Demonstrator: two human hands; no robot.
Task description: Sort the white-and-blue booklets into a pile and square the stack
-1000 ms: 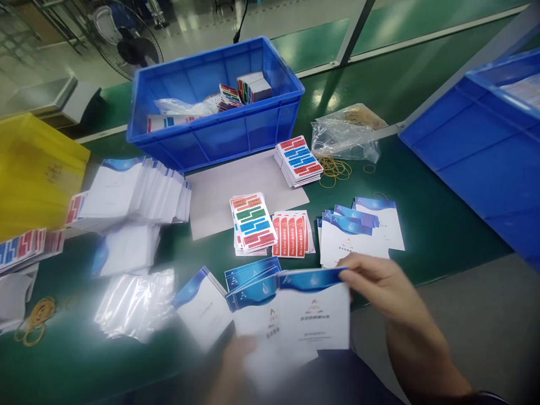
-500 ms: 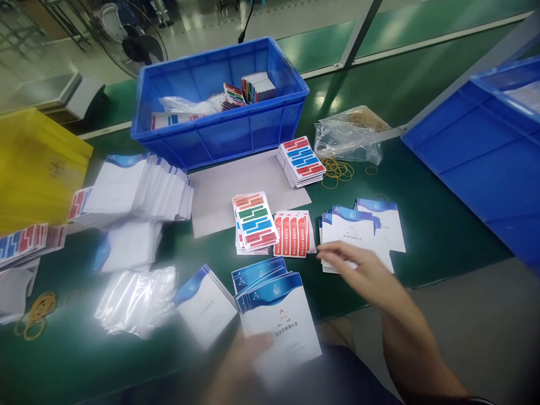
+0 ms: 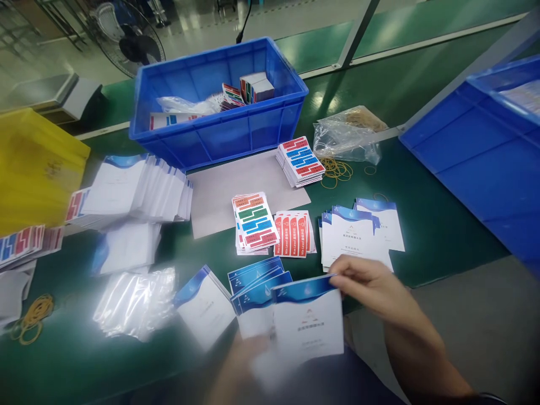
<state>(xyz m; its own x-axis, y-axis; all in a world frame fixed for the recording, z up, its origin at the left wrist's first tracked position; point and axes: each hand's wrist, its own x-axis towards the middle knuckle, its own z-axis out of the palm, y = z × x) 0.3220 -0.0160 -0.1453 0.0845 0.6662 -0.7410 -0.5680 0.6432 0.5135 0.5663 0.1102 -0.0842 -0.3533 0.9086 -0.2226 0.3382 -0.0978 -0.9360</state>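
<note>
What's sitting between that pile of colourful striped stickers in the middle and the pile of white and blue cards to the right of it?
In the head view, a small stack of red labels lies between the colourful sticker stack and the white and blue cards.

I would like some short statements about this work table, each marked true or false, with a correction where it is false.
1. The right hand pinches the top corner of a white card with a blue band. True.
2. The blue crate at the back of the table holds nothing. False: it holds coloured packs and a plastic bag.
3. Loose rubber bands lie beside the clear bag. True.
4. The red label sheets lie to the left of the multicoloured label stack. False: they lie to its right.
5. The left hand is low in the picture, under the fanned cards. True, though it is blurred.
</note>
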